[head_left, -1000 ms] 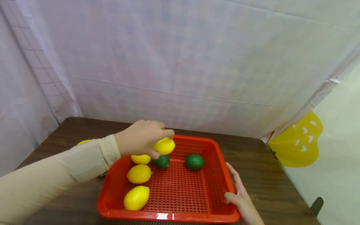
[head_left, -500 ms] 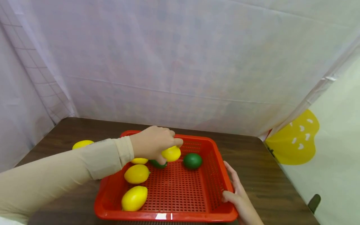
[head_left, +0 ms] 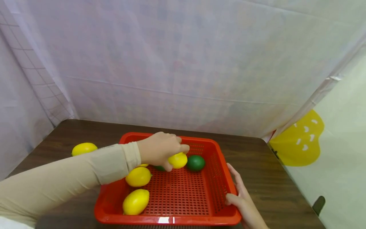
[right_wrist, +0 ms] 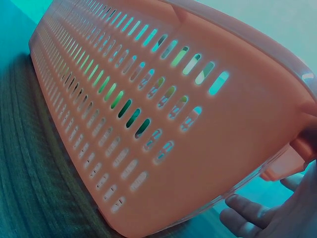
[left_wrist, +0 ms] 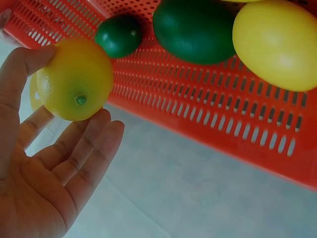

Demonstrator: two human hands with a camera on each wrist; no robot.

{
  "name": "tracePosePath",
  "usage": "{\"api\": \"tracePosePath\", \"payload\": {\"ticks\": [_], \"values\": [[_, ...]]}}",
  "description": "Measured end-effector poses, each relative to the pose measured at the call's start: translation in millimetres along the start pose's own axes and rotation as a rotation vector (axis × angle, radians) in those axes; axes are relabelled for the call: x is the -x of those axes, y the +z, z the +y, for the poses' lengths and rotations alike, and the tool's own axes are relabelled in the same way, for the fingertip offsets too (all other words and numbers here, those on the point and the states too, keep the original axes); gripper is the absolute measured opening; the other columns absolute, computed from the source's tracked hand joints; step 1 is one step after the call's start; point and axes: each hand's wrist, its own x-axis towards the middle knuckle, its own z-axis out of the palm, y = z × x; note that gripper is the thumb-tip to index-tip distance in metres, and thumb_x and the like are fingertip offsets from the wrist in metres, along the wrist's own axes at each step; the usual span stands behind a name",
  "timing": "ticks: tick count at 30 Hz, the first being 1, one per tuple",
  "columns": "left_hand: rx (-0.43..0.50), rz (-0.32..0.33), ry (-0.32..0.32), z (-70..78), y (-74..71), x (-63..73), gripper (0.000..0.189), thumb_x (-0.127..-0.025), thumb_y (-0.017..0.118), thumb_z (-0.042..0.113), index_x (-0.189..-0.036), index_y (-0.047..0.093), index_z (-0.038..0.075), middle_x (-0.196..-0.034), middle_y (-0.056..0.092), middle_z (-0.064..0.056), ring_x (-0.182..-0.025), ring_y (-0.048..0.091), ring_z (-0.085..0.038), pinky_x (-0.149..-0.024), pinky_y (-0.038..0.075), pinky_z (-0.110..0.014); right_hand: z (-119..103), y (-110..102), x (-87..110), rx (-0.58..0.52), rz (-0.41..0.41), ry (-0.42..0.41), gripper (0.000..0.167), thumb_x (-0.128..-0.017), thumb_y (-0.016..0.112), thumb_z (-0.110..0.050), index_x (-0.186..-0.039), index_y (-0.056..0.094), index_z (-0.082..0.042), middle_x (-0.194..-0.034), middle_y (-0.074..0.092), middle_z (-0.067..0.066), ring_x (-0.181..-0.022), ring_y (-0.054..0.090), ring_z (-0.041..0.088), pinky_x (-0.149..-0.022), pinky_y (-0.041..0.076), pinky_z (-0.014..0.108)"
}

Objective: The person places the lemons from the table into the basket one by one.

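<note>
My left hand (head_left: 160,149) holds a yellow lemon (head_left: 178,160) over the back part of a red slotted plastic basket (head_left: 215,220). In the left wrist view, the thumb and fingertips pinch this lemon (left_wrist: 77,82), its stem end facing the camera. My right hand (head_left: 243,201) grips the basket's right rim, thumb inside and fingers outside. Inside the basket, a green lime-like fruit (head_left: 195,163) lies just right of the held lemon. A second green fruit (left_wrist: 194,30) is mostly hidden behind my left hand in the head view. Several lemons (head_left: 138,176) line the basket's left side.
Another lemon (head_left: 84,149) lies on the dark wooden table (head_left: 248,152), left of the basket and partly behind my left sleeve. A pale curtain (head_left: 183,63) hangs behind the table. On the right, a white sheet bears a yellow shape (head_left: 300,143).
My left hand has moved right and slightly lower with the lemon, closer to the right green fruit. The lemon on the table shows more. My right hand keeps its grip on the rim.
</note>
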Motion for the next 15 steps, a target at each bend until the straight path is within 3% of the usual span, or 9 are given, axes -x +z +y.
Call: {"api": "tracePosePath", "payload": {"ticks": [15], "values": [[0.002,0.007,0.017,6.5,7.4,-11.5,0.048,-0.081,0.088,0.033,-0.121,0.065,0.02,-0.1,0.066,0.002,-0.085,0.059,-0.016,-0.06,0.047,-0.027,4,-2,0.0,-0.001,0.005,-0.023,0.105,-0.07,0.047,0.015,-0.162,0.017,-0.025,-0.142,0.037,0.019,-0.113,0.054,0.035,-0.086,0.055,0.05]]}}
